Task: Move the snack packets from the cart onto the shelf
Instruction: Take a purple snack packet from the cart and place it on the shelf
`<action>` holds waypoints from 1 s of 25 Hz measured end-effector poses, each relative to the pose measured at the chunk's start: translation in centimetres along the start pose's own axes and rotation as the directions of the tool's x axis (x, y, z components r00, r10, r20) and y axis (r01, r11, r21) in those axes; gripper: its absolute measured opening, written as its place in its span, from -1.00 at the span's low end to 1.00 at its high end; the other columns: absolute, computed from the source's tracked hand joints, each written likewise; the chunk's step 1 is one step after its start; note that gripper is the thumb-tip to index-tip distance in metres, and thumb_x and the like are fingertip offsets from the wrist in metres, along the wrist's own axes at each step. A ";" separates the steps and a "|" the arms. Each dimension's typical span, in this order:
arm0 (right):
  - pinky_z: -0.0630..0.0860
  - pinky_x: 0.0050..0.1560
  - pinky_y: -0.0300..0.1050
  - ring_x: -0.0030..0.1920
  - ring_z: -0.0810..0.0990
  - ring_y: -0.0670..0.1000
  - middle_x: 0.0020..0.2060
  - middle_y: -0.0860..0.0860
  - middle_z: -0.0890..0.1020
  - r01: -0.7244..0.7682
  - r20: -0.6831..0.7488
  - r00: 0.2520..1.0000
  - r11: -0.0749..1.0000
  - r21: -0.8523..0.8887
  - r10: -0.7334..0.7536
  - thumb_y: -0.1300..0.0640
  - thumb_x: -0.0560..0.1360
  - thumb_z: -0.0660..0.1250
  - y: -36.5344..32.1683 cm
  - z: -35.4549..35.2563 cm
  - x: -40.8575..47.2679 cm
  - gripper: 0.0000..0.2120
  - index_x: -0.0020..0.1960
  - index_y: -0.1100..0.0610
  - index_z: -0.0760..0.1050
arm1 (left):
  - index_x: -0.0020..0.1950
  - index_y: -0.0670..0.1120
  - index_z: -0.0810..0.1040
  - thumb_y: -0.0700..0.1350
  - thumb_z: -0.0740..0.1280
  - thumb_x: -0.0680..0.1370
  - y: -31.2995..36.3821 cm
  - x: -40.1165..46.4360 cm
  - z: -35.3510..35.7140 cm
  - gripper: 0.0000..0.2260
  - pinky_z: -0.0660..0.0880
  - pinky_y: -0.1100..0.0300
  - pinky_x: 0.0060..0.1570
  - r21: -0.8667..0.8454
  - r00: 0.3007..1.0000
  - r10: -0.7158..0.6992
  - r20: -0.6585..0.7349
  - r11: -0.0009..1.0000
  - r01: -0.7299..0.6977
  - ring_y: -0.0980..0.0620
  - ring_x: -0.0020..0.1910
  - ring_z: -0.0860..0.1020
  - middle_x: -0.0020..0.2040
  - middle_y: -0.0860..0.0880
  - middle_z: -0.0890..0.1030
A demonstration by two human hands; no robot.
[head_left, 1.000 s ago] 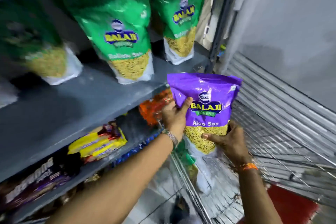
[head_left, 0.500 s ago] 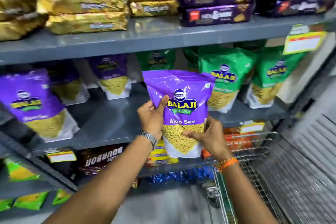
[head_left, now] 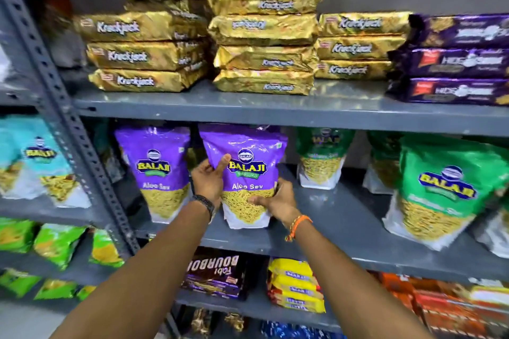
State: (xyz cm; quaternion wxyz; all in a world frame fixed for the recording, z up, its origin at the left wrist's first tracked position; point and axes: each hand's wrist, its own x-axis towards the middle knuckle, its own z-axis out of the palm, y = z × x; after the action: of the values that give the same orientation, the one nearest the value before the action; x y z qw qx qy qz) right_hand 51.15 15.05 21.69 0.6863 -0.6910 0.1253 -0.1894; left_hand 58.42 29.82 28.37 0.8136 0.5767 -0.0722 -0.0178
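A purple Aloo Sev packet (head_left: 249, 157) stands upright on the grey middle shelf (head_left: 325, 217), held from both sides. My left hand (head_left: 208, 179) grips its left edge with the thumb across the front. My right hand (head_left: 271, 201) clasps its lower right corner. Its bottom appears to touch the shelf board. A second purple Aloo Sev packet (head_left: 158, 170) stands just to the left, close beside it. The cart is out of view.
Green Balaji packets (head_left: 440, 187) stand to the right on the same shelf, with bare board between. Gold Krackjack packs (head_left: 264, 44) and purple biscuit packs (head_left: 457, 63) fill the shelf above. A grey perforated upright (head_left: 68, 129) stands left. Biscuit packs (head_left: 294, 286) lie below.
The purple packet went from above the cart, up and left, onto the middle shelf beside the other purple packet. Both hands kept hold of it. The cart has left the view.
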 end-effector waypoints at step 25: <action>0.60 0.15 -0.24 0.24 0.63 -0.11 0.23 0.04 0.64 0.024 -0.378 0.925 0.982 0.185 0.048 0.68 0.36 0.31 -4.7 -17.2 -13.8 -0.35 0.35 0.21 0.45 | 0.26 -0.16 0.43 -0.39 0.38 0.51 -3.4 -13.0 5.3 -0.63 0.55 0.46 -0.03 0.076 0.991 -0.129 -0.016 0.989 0.130 0.08 -0.07 0.58 0.10 -0.22 0.57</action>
State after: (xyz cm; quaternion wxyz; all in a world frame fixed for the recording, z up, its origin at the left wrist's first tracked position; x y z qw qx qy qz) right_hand 30.93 5.59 24.86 0.7116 -0.5731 0.2421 -0.3266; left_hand 45.02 25.13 25.63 0.7882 0.6113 -0.0308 -0.0647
